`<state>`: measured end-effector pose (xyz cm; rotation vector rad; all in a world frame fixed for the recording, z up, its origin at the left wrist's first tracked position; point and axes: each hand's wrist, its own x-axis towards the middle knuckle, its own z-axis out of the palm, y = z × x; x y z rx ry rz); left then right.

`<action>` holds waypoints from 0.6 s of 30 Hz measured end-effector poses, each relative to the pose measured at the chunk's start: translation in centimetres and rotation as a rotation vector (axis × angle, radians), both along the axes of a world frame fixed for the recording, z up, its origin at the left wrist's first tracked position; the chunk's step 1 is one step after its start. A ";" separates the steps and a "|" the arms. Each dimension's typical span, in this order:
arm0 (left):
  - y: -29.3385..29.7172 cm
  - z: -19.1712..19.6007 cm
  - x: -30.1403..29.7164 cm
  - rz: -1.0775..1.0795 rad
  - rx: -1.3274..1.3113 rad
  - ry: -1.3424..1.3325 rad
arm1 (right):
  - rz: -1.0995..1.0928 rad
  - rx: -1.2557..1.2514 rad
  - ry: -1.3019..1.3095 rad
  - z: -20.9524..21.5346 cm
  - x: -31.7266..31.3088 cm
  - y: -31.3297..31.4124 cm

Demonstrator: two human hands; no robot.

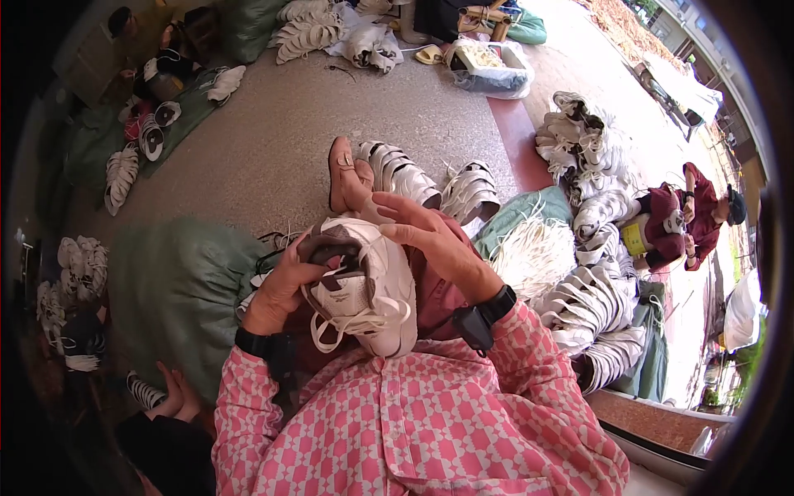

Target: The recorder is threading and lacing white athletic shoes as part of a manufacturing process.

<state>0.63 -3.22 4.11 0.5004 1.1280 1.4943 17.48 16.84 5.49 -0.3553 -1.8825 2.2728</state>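
A white sneaker [395, 285] with a dark lining rests in my lap, its toe toward my body. Loose white laces [364, 325] loop over its front. My left hand [284, 285] is closed round the collar on the left side, thumb at the shoe's opening. Over the shoe's right side reaches my right hand [438, 245], its fingers stretched out and spread. The right fingertips are close to the shoe's upper edge; whether they touch it, I cannot tell. Nothing shows in that palm.
Nested white shoes [401, 172] stand ahead by my feet. A heap of white laces [536, 258] lies on green sacking at right, beside stacked shoes [587, 302]. A bulging green sack [178, 289] is at left. One person [703, 211] sits at right; others sit far left.
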 end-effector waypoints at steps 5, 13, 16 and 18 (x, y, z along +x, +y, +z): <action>-1.7 1.3 -0.6 0.201 0.136 -0.087 | 0.301 -0.654 0.145 -1.4 3.6 -1.2; 7.3 3.8 3.3 0.182 0.153 -0.269 | -0.251 -0.489 0.085 5.9 5.9 1.6; 7.1 0.8 1.5 -0.094 0.089 0.207 | -0.436 -0.506 0.158 4.0 10.6 9.0; 6.0 -1.9 0.7 -0.170 -0.030 0.508 | -0.687 -0.266 0.067 1.3 12.8 12.8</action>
